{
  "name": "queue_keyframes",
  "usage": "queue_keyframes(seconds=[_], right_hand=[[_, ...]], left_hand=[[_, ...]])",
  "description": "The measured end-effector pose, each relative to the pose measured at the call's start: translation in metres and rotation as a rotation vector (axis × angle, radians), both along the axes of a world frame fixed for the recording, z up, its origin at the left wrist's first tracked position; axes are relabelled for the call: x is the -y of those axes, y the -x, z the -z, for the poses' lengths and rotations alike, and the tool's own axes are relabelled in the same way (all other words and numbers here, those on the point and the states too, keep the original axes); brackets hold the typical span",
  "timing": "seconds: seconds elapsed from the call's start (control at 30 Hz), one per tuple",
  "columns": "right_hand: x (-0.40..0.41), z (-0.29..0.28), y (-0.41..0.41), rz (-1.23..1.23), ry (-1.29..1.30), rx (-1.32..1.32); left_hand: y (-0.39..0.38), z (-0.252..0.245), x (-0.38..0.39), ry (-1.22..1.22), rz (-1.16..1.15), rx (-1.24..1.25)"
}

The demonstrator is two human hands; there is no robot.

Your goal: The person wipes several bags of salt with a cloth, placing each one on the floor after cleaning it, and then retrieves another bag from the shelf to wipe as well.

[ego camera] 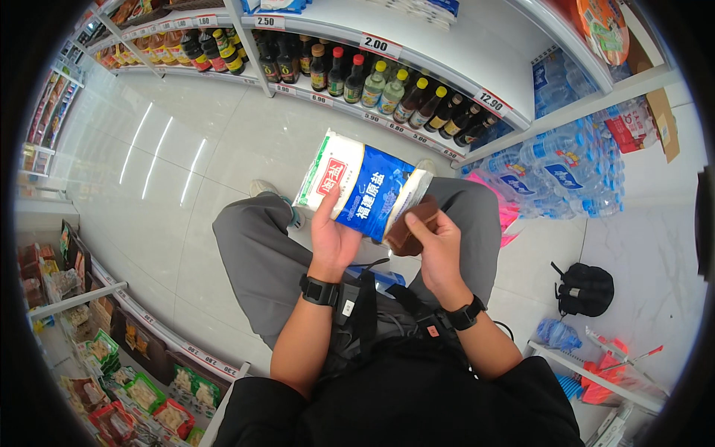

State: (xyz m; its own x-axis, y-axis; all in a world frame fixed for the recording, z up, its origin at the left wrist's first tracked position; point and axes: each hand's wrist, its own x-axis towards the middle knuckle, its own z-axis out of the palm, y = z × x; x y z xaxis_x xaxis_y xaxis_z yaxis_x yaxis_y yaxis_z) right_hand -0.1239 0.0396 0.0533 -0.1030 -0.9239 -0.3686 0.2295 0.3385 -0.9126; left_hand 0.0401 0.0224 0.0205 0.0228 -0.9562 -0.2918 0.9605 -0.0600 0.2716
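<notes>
A blue-and-white plastic food packet (374, 184), printed with writing, is held tilted above my lap. My left hand (338, 240) grips its near edge, with the thumb on the printed front and the other fingers hidden underneath. My right hand (438, 254) pinches a folded brown cloth (412, 229) between thumb and fingers. That cloth lies against the packet's lower right end. Below both, my knees are bent in grey trousers (257, 251), spread to either side of the packet.
Ahead, a white shelf (480, 42) stands over a row of sauce bottles (353, 78). Wrapped packs of water bottles (558, 167) are stacked at the right, with a black backpack (586, 289) nearer me. Bagged foods (142, 391) fill a shelf at the lower left. Tiled floor (167, 195) lies between.
</notes>
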Motion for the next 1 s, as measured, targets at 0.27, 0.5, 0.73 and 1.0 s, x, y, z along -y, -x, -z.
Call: queue_keyframes(seconds=[0.27, 0.5, 0.73, 1.0], right_hand=[[-0.004, -0.013, 0.013, 0.038, 0.289, -0.351], [-0.011, -0.015, -0.019, -0.555, 0.762, -0.751], [-0.002, -0.021, -0.021, -0.795, 0.821, -0.955], [0.008, -0.02, -0.017, -0.702, 0.804, -1.021]], left_hand=[[0.0, -0.003, -0.002, 0.002, 0.001, 0.08], [0.012, -0.003, -0.011, 0.037, 0.022, 0.197], [0.016, -0.008, -0.015, 0.16, 0.103, 0.286], [0.013, -0.011, -0.009, 0.302, 0.123, 0.409]])
